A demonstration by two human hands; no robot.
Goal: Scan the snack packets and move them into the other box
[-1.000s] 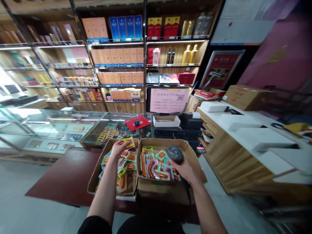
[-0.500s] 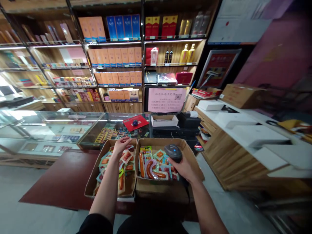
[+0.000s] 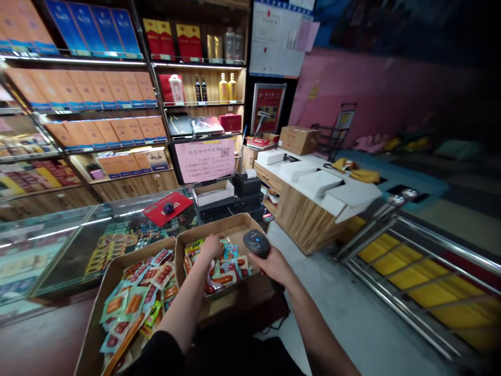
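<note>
My right hand point(image 3: 274, 266) is wrapped round the handle of a dark handheld barcode scanner point(image 3: 256, 243), raised over the right side of a cardboard box. My left hand point(image 3: 211, 246) reaches down into that right cardboard box point(image 3: 250, 223), touching or just above the packaged sausages point(image 3: 230, 269) inside; its fingers are mostly hidden. Beside it, the left cardboard box point(image 3: 102, 292) holds many more small sausage packets point(image 3: 133, 300), with a long sausage pack along its near side.
Behind the boxes are a glass display counter point(image 3: 74, 250), a red folder point(image 3: 178, 204) with a dark round object on it, and a monitor point(image 3: 207, 161) bearing a pink sign. A white-topped cabinet point(image 3: 297, 209) and a metal railing point(image 3: 407, 282) stand to the right.
My left hand has moved from above the left box into the right box. The view has turned to the right. My right hand still holds the scanner.
</note>
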